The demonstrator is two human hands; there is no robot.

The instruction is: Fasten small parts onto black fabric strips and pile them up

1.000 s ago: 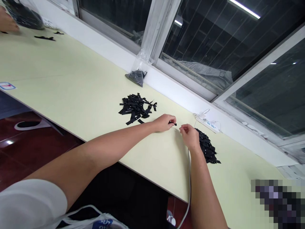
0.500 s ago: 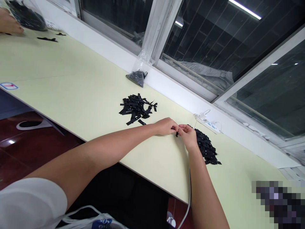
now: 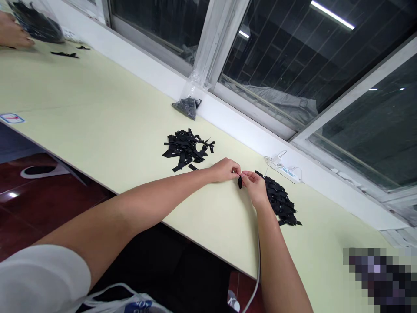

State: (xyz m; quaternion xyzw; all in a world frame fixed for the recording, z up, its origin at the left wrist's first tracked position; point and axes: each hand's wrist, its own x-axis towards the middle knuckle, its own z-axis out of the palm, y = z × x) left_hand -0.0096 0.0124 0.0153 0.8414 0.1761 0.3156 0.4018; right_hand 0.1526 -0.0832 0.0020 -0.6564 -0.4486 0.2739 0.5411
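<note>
My left hand point(image 3: 227, 169) and my right hand point(image 3: 254, 184) meet just above the table, fingertips pinched on a short black fabric strip point(image 3: 240, 182). The strip hangs down between them, partly covered by the fingers. To the left of my hands lies a loose pile of black strips point(image 3: 185, 148), some with small shiny dots. A denser heap of similar strips point(image 3: 280, 200) spreads beside and behind my right hand.
A clear plastic bag point(image 3: 188, 104) with black pieces stands against the wall ledge. A white power strip point(image 3: 288, 171) sits at the back edge; a white cable point(image 3: 259, 261) runs past my right forearm. Another person's hand point(image 3: 14, 32) is at far left near a dark bag point(image 3: 39, 21).
My hands have shifted slightly up and left. More of the black strip now shows hanging below my fingertips. The piles look unchanged.
</note>
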